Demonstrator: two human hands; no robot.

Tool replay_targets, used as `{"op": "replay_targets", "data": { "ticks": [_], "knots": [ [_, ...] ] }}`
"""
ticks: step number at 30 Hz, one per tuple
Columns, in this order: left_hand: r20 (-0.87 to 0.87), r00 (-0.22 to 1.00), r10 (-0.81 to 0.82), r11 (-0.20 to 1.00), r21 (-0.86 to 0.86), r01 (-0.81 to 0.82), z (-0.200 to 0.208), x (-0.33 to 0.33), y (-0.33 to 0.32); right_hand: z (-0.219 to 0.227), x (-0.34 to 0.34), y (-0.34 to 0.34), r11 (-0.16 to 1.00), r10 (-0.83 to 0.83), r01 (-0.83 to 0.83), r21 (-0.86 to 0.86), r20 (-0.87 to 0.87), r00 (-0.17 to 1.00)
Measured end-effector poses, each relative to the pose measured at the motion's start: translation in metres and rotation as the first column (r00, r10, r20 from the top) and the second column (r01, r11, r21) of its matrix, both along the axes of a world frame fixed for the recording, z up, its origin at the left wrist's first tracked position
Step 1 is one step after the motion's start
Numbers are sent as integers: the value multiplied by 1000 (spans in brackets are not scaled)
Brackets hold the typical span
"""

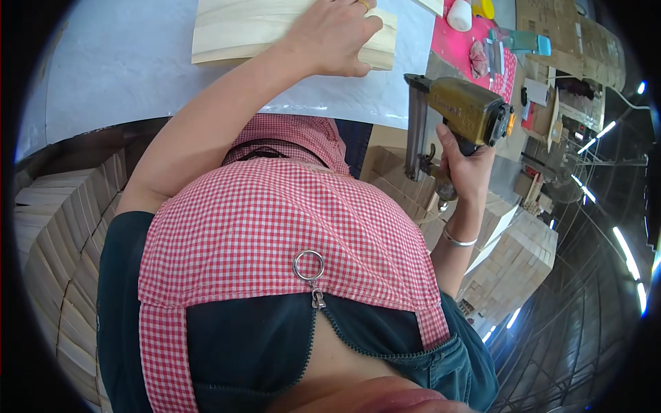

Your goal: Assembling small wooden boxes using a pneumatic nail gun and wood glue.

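Item: wooden panel (234, 31), pale, flat. Location: on the worktable (124, 82), set in from its near edge; far side cut off by the top of the view. Possibly more than one board; cannot tell.

Left hand (334, 38): spread palm down over the panel's right end, thumb toward the panel's near edge, ring on one finger. Whether it clasps or merely presses cannot be told.

Item: nail gun (461, 103), brass-coloured body, grey magazine. Held by the near right corner of the worktable, nose toward the panel's right end and apart from it.

Right hand (468, 168): wrapped around the nail gun's handle, bracelet (459, 239) at the wrist. Finger position on the trigger unclear.

Step in hand, as judged: panel steadied, tool at the ready, no contact made. Next move, as judged: fastening would call for a firm panel, the nose square against the wood, and left fingers clear of its line.

Surroundings: second pale piece (432, 5), toward the worktable's right edge; beyond that edge, pink cloth (447, 43) bearing a white container (459, 15). Stacked wood (58, 237), left of the wearer; further stack (516, 258), right. Checked apron (289, 213), red and white, worn.
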State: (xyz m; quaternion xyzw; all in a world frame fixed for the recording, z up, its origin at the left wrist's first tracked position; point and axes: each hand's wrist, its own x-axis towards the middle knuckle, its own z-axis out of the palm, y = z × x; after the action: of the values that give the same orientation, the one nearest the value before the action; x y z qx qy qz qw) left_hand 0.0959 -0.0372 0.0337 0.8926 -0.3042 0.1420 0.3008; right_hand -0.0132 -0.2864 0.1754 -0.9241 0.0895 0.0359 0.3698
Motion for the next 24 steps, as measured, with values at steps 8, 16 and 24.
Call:
{"op": "replay_targets", "data": {
  "ticks": [8, 16, 24],
  "knots": [
    [-195, 980, -41, 999, 19, 46, 9, 2, -1, 0, 1, 12, 999, -20, 23, 33, -98, 995],
    [-42, 999, -3, 1000, -22, 2, 3, -2, -2, -6, 6, 18, 997, -40, 47, 60, -123, 992],
    [-31, 999, -27, 999, -24, 27, 5, 0, 0, -6, 20, 25, 996, -53, 57, 66, -70, 996]
  ]
}}
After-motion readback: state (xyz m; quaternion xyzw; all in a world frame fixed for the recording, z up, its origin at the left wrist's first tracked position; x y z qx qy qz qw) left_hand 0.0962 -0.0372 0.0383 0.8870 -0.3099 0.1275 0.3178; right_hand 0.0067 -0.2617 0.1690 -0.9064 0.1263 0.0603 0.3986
